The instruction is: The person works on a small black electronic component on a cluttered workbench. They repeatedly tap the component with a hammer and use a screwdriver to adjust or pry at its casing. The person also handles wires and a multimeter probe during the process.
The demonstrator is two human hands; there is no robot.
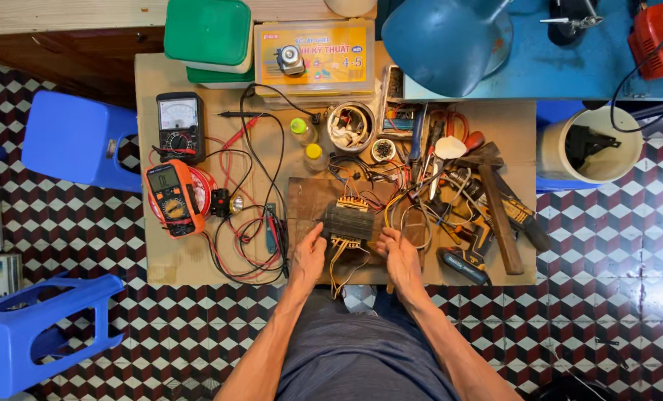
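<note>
A dark transformer (348, 220) with yellow and orange wires stands on a brown wooden board (309, 197) at the front of a low cardboard-topped table (175, 256). My left hand (308, 255) rests at its left side, fingers touching its lower left edge. My right hand (400, 256) lies on the board at its right side, fingers curled near the trailing wires (340, 269). Neither hand lifts the transformer.
An orange multimeter (171, 197) and a black analogue meter (180, 125) with red and black leads lie left. A heap of pliers, screwdrivers and a hammer (499, 212) lies right. Green boxes (208, 33), a blue lamp (443, 44) and blue stools (75, 137) surround the table.
</note>
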